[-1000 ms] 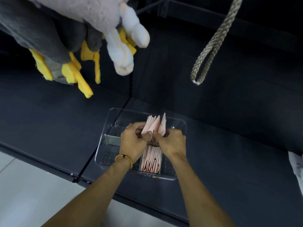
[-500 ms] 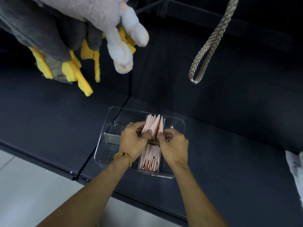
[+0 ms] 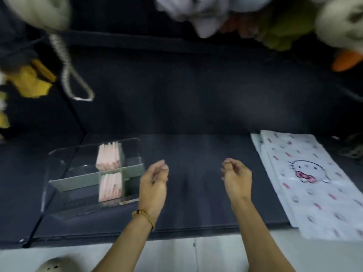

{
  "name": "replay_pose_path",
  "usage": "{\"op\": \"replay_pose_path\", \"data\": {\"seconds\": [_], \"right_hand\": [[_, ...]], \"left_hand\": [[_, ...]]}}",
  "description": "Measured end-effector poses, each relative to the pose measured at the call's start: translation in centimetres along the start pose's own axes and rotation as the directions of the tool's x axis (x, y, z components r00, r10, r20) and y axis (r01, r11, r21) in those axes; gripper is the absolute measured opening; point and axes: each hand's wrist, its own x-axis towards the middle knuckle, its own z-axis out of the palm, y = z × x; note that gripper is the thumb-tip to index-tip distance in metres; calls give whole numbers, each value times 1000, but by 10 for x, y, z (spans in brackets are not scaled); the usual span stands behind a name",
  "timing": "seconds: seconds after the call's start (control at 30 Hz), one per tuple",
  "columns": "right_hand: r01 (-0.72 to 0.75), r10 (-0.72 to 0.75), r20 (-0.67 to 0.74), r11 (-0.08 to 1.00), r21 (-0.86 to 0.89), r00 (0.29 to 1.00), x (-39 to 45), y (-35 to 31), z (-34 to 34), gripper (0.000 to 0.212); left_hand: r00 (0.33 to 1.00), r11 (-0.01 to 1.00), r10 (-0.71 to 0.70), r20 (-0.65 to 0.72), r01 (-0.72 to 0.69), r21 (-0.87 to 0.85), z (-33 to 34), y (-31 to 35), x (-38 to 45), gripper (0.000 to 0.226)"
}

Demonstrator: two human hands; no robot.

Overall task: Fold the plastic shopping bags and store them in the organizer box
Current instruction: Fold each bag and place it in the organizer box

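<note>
The left hand (image 3: 153,181) has its fingers (image 3: 163,166) loosely curled with nothing in them, and it hangs over the dark worktop (image 3: 196,193) just right of the box (image 3: 59,160); a beaded bracelet (image 3: 144,217) circles that wrist. The right hand (image 3: 237,177) matches it, fingers lightly bent and holding nothing, well apart from the left and between the box and the bag (image 3: 306,183). The clear box sits on the left part of the worktop, crossed by a grey divider (image 3: 78,182). Folded pink bags stand on edge in 2 packs, 1 (image 3: 109,159) in the far compartment and 1 (image 3: 111,186) in the near compartment, both close to the divider. At the right a white bag with a cartoon face and small pink marks lies flat, its near end reaching past the worktop's front edge. A looped rope (image 3: 68,75) hangs at upper left, and blurred plush toys (image 3: 206,12) hang along the top.
</note>
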Motion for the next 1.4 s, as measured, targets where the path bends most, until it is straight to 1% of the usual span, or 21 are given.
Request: {"op": "replay_pose_path", "data": {"seconds": [0.13, 0.23, 0.33, 0.43, 0.5, 0.57, 0.6, 0.63, 0.67, 0.7, 0.73, 0.77, 0.83, 0.9, 0.93, 1.0, 1.13, 1.23, 1.33, 1.37, 1.4], "right_hand": [[-70, 64, -184, 997, -29, 981, 33, 32, -106, 14], [-144, 106, -313, 984, -101, 944, 53, 57, -184, 15], [-235, 144, -374, 949, -210, 916, 73, 87, -251, 29], [-267, 142, -357, 906, -330, 923, 95, 120, -303, 41], [-273, 143, -302, 851, -449, 943, 108, 139, -325, 49], [-219, 134, -189, 790, -572, 973, 120, 156, -339, 61], [-174, 130, -116, 764, -622, 985, 125, 162, -343, 68], [-114, 118, -40, 733, -671, 992, 130, 167, -345, 71], [-38, 89, 32, 689, -724, 996, 133, 171, -346, 69], [26, 54, 78, 639, -769, 995, 136, 175, -346, 62], [64, 18, 94, 598, -799, 995, 137, 178, -345, 53], [80, -14, 88, 570, -818, 996, 137, 179, -343, 45], [111, -101, 67, 537, -836, 993, 137, 181, -337, 30], [98, -164, 7, 554, -827, 986, 135, 181, -329, 20], [78, -166, -24, 578, -812, 986, 134, 181, -326, 17], [53, -160, -64, 633, -773, 985, 131, 178, -322, 17], [149, -285, -85, 705, -694, 955, 120, 163, -310, 17], [169, -259, -30, 710, -683, 965, 109, 147, -294, 22], [127, -168, -12, 790, -600, 986, 97, 125, -275, 26], [146, -165, 22, 788, -598, 986, 89, 117, -267, 32], [201, -197, 74, 770, -606, 978, 80, 110, -258, 39]], "left_hand": [[974, 997, -66, 217, 56, 51, 90, -29, -37, 16], [927, 991, -94, 362, 51, 126, 155, -54, -61, 18], [857, 968, -91, 507, -44, 248, 215, -80, -78, 18], [771, 901, -77, 633, -218, 375, 268, -106, -89, 24], [698, 802, -51, 714, -398, 446, 294, -122, -92, 33], [604, 680, -38, 796, -569, 463, 315, -135, -91, 46], [543, 602, -48, 838, -654, 458, 324, -142, -88, 54], [474, 500, -72, 878, -744, 442, 332, -149, -85, 61], [411, 389, -106, 905, -821, 418, 339, -155, -82, 66], [373, 298, -139, 918, -868, 398, 343, -160, -79, 66], [366, 255, -151, 918, -883, 394, 347, -163, -77, 63], [380, 252, -142, 914, -879, 405, 350, -165, -77, 58], [401, 288, -82, 912, -867, 407, 355, -167, -78, 43], [414, 306, -18, 910, -864, 399, 361, -166, -83, 27], [427, 320, 5, 904, -857, 403, 363, -164, -85, 22], [444, 348, 21, 896, -843, 410, 365, -160, -89, 18], [496, 421, 62, 866, -800, 428, 345, -142, -84, 18], [533, 451, 55, 844, -767, 455, 323, -120, -76, 15], [563, 451, 80, 823, -757, 474, 294, -97, -65, 10], [577, 445, 77, 813, -750, 490, 280, -90, -61, 10], [597, 441, 69, 799, -737, 513, 263, -85, -55, 9]]}}
